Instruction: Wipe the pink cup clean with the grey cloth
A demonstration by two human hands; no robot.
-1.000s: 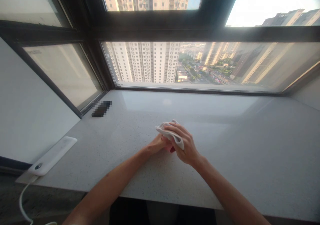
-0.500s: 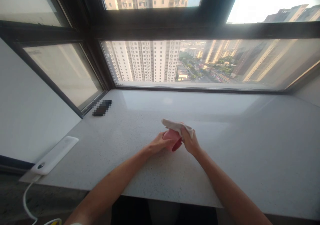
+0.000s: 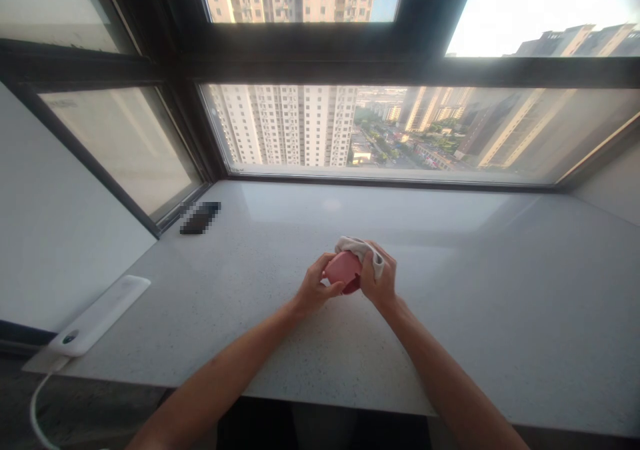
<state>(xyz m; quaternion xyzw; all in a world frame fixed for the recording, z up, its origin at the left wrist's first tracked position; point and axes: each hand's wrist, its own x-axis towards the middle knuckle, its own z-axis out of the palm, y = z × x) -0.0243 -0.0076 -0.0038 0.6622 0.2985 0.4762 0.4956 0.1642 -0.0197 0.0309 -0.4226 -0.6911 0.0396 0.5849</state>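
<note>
Here's the count from the counter [image 3: 500, 310]: two bare hands in play, one left hand [image 3: 316, 285] and one right hand [image 3: 380, 278]; one pink cup [image 3: 343, 270] between them; one white cloth [image 3: 359, 246], just the one; over by the window, one dark phone [image 3: 201, 218], pixelated; down at the near corner, one long white power bank [image 3: 97, 317]; and one white cable [image 3: 34, 410] trailing off it!

Left hand [image 3: 315, 285] now curled higher around the pink object [image 3: 343, 270], probably a cup.
</note>
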